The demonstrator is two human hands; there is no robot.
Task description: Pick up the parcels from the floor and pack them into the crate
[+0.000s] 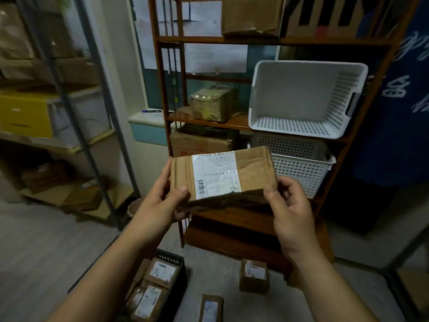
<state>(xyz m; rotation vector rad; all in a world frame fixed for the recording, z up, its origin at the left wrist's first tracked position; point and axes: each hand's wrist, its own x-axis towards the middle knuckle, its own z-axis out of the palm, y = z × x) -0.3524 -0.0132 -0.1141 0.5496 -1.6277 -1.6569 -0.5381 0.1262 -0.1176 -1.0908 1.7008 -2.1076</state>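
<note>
We hold one parcel (220, 175) up, left grip (160, 205) and right grip (290, 217) each pinching an end. The crate (173, 260) on the floor (58, 240) holds about three; two strays (254, 276) lie just beside it. We judge it roughly midway.

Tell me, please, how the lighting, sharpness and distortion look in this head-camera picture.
Head view: dim overall, darkest at the right; the held parcel is sharpest, though its label print is smeared. Head view: the grey rack at left is soft, and its posts lean from wide-angle distortion. Head view: the floor parcel by the bottom edge is blurred.
</note>
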